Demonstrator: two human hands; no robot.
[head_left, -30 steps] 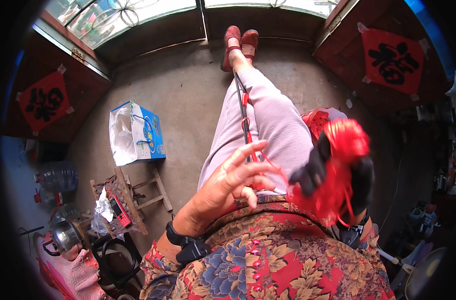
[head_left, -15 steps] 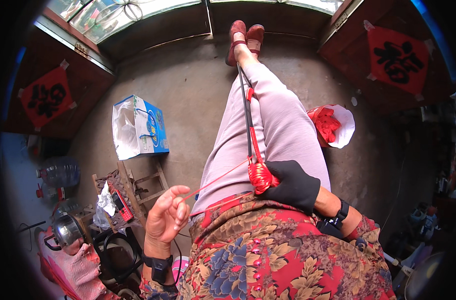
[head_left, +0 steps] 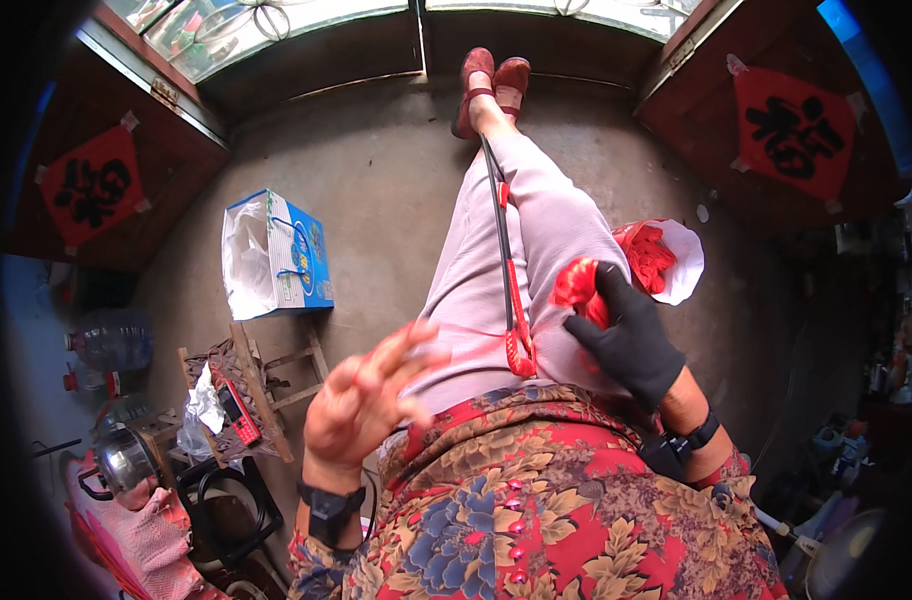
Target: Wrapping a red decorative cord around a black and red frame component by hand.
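My right hand (head_left: 631,345), in a black glove, grips a bundle of shiny red cord (head_left: 576,284) above my right thigh. Bare and smeared by motion, my left hand (head_left: 361,400) hovers over my lap with its fingers apart; I cannot make out any thread on it. Between the two hands a long black band (head_left: 503,255) runs as a narrow loop from my ankles down to my lap. Red cord (head_left: 519,352) is wrapped round the band's near end, and a small red piece (head_left: 503,194) sits farther up.
A blue and white paper bag (head_left: 301,255) stands on the floor at left. Right of my legs is a bag of red material (head_left: 651,258). A small wooden stool (head_left: 256,385) holds a red phone (head_left: 240,415), near a metal kettle (head_left: 128,462). Doors with red paper flank the far side.
My right hand has lifted the red cord bundle away from the band, up and to the right. My left hand has opened out of its pinch on the thread and moved slightly right.
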